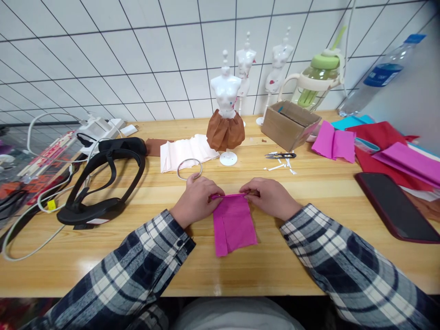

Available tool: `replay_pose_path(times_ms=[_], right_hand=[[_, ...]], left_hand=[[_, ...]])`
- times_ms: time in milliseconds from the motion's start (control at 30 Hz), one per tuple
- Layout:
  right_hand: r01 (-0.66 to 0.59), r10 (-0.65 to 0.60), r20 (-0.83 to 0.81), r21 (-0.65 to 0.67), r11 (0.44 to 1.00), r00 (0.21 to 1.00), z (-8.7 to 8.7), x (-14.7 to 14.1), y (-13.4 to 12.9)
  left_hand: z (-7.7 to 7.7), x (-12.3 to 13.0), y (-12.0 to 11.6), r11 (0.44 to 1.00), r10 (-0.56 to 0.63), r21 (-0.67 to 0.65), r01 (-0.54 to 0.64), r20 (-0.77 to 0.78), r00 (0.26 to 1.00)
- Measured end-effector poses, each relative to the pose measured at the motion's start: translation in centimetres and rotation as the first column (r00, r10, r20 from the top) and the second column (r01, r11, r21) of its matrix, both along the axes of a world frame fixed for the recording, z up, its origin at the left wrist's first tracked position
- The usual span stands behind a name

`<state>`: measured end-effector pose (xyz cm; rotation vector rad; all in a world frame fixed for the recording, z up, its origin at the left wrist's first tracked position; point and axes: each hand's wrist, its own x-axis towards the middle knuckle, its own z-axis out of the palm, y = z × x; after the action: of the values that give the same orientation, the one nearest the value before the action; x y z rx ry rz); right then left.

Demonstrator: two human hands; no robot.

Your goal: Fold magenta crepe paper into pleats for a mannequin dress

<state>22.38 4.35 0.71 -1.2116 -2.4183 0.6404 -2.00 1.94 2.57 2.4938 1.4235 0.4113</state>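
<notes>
A small magenta piece of fabric (239, 224) lies on the table in front of me, its far edge folded over into a narrow strip. My left hand (199, 198) pinches the left end of that fold between thumb and fingers. At the other end, my right hand (270, 196) grips the right corner the same way. The fabric's lower part hangs loose toward me, with a lengthwise crease on its left side. Just beyond my left hand is a thin metal ring (189, 169), partly over white pleated fabric (185, 153).
A mini dress form (225, 91) wears a brown gathered skirt (226, 130). Thread snips (280, 156) lie among white scraps. To the right are a cardboard box (290, 123), coloured fabrics (378, 142) and a phone (398, 206). A black headset strap (103, 183) and cables occupy the left.
</notes>
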Motion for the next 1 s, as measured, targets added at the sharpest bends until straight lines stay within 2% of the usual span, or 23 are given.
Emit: replay_pose_path(times_ms=[333,600,767,900,1000], right_hand=[[-0.041,0.037,0.095,0.042,0.998,0.995,0.7,0.0,-0.1],[-0.146,0.114,0.278,0.099,0.984,0.954,1.8,0.1,-0.8],[-0.157,0.128,0.254,0.097,0.983,0.959,1.7,0.5,-0.8],[-0.045,0.035,0.098,0.096,0.994,0.995,1.2,0.8,-0.4],[0.035,-0.041,0.072,0.087,0.996,0.997,1.1,0.3,-0.5]], left_hand=[[0.4,0.2,0.0,0.997,-0.069,0.023,0.069,-0.023,0.997],[1.0,0.1,-0.4,0.965,-0.181,0.153,0.213,-0.202,0.963],[1.7,-0.6,-0.6,0.948,-0.264,0.127,0.293,-0.202,0.943],[2.2,-1.2,-0.3,0.948,-0.286,0.088,0.307,-0.191,0.939],[2.1,-1.2,-0.1,0.953,-0.27,0.089,0.29,-0.185,0.945]])
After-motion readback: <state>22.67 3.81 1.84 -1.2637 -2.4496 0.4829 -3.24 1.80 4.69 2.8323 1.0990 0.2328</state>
